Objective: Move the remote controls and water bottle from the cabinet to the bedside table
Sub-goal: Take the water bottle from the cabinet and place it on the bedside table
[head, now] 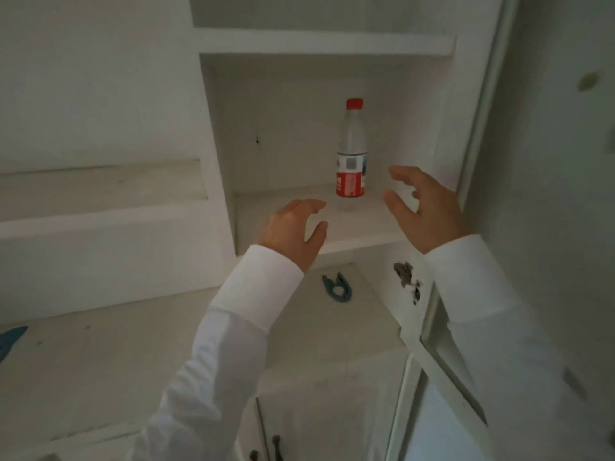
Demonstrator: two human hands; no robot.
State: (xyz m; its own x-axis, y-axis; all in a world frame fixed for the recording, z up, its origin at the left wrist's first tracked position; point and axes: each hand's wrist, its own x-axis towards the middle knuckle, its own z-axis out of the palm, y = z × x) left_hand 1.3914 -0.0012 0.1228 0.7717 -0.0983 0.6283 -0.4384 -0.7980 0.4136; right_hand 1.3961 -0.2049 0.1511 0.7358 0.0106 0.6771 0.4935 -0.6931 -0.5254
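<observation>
Bottle (pixel 350 151) btwn, beyond 2 empty hands.

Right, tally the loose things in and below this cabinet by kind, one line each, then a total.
Water bottle, upright in the cabinet niche, red cap and label: 1
Blue-green clip on the surface below the niche: 1
Blue object at the left edge, cut off, kind unclear: 1
Remote controls: 0 in view
Total: 3

White shelf (pixel 352 234) (bottle (pixel 350 151) upright)
</observation>
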